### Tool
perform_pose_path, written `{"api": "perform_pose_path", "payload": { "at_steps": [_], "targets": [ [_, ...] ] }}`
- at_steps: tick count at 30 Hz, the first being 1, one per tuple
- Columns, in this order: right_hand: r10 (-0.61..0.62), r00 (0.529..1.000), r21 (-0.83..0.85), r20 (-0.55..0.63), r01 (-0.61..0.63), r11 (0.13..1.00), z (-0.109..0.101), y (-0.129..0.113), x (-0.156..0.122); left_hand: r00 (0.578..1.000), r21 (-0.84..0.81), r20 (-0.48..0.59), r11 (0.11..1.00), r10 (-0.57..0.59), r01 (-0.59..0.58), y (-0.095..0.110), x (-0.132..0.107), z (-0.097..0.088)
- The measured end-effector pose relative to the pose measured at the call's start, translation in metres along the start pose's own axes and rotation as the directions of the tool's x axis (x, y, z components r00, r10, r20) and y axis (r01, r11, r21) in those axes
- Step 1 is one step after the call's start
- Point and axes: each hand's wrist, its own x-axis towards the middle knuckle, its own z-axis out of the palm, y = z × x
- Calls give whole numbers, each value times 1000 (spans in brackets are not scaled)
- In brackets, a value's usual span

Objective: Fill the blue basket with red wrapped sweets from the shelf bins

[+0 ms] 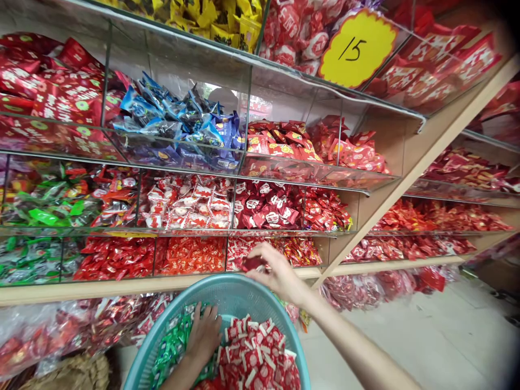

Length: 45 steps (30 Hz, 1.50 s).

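Observation:
A teal plastic basket [239,295] stands below the shelf, with green-wrapped candies [168,346] on its left side and red-and-white wrapped candies [260,355] on its right. Inside it, my left hand [204,330] rests between the two piles, its fingers stretched out and slightly apart. Over the basket's far rim, in front of the lowest shelf row, my right hand [278,271] is closed around a dark red wrapped candy [252,264]. Behind that hand lies a compartment of red-and-white candies [239,252], partly covered by it.
Tiered shelves with clear dividers hold red, blue, green and yellow wrapped candies. A yellow price tag [357,47] reading 15 hangs upper right. A slanted wooden panel [406,184] separates the right-hand shelves. Bagged candies [81,325] lie under the shelf at left.

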Motion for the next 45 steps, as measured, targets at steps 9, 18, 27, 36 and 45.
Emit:
{"api": "perform_pose_path", "payload": {
  "at_steps": [9, 18, 27, 36, 45],
  "targets": [
    [520, 822, 389, 230, -568, 725, 143, 101, -51, 999, -25, -47, 1000, 17, -18, -3, -1, 4],
    [616, 694, 212, 373, -710, 672, 171, 116, -51, 1000, -5, 7, 1000, 16, -16, -3, -1, 2],
    [684, 689, 67, 239, -714, 696, 174, 122, -52, 999, 22, -37, 999, 30, -30, -4, -2, 3],
    [697, 675, 189, 244, -737, 649, 179, 115, -53, 999, 14, -36, 1000, 27, -27, -3, -3, 2],
    [770, 604, 177, 205, -797, 578, 178, 117, -63, 1000, -3, 0, 1000, 18, -18, -3, -5, -3]
  ]
}}
